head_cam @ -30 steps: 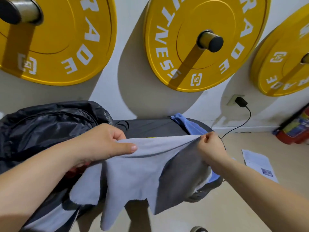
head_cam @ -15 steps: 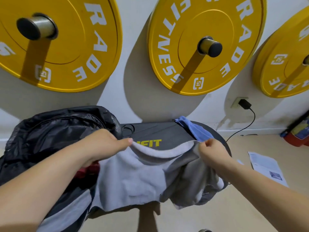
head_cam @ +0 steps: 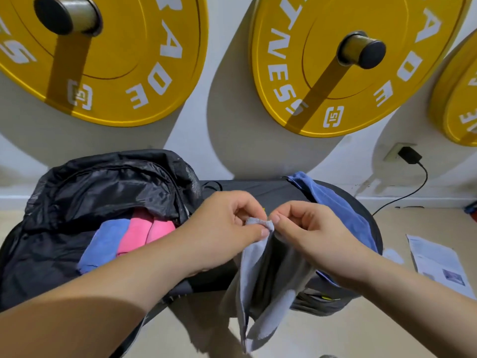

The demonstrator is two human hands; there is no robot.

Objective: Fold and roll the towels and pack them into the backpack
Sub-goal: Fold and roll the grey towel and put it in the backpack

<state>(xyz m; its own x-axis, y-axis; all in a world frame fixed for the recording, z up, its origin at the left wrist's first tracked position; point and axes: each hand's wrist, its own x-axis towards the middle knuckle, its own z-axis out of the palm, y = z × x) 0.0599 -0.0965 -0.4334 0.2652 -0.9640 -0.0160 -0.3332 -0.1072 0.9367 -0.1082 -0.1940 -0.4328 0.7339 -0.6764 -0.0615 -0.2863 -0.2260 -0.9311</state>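
A light grey towel (head_cam: 260, 285) hangs folded in half in front of me. My left hand (head_cam: 224, 228) and my right hand (head_cam: 307, 231) pinch its top corners together at the centre. A black backpack (head_cam: 85, 192) lies open at the left on a dark bench (head_cam: 255, 188). Inside it sit a rolled blue towel (head_cam: 105, 244) and two rolled pink towels (head_cam: 147, 231). A darker blue towel (head_cam: 338, 210) is draped over the bench's right end, behind my right hand.
Yellow weight plates (head_cam: 322, 73) hang on pegs on the white wall right behind the bench. A charger and its cable (head_cam: 410, 161) are plugged in at the right. A printed sheet of paper (head_cam: 438, 264) lies on the floor at the right.
My hands held the grey towel spread wide; they have come together at the centre, so the towel now hangs folded in half. The backpack's rolled towels have come into view.
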